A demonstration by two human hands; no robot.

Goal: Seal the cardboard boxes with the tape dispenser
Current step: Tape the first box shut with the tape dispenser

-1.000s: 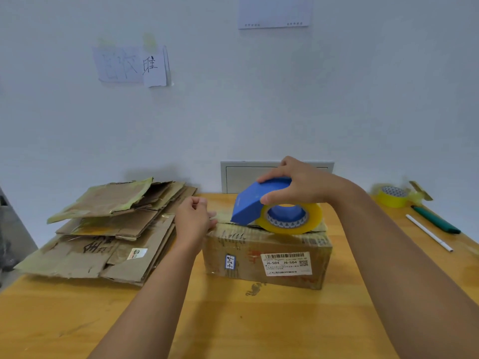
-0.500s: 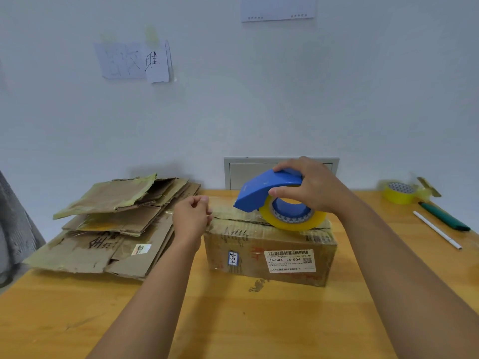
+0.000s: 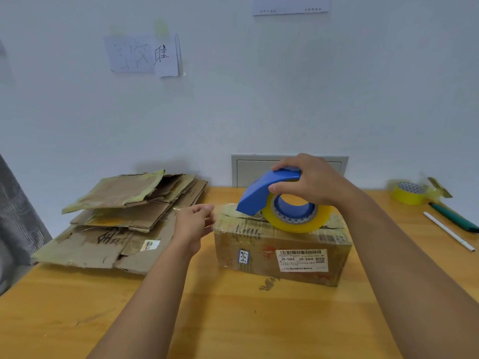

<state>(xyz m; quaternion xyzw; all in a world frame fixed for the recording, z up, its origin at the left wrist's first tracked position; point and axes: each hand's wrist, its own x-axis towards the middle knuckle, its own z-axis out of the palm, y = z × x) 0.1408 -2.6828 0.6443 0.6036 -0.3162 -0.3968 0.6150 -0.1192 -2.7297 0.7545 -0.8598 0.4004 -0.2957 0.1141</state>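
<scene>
One pile of flattened cardboard (image 3: 124, 221) sits far left on the wooden table (image 3: 233, 320). My left hand (image 3: 193, 224) reaches forward, fingers curled, pinching clear tape (image 3: 220, 207) at the box's left end. The worn brown box (image 3: 282, 252), barcode label on front, sits mid-table. On its top rests the blue tape dispenser (image 3: 282, 200) with a yellowish roll; my right hand (image 3: 315, 181) grips it from above. Far right: yellow tape roll (image 3: 408, 193), green marker (image 3: 452, 216), white pen (image 3: 448, 230).

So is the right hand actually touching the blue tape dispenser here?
Touching. The head view shows the right hand gripping the blue tape dispenser, fingers over its top and thumb against its side, above the cardboard box.
</scene>
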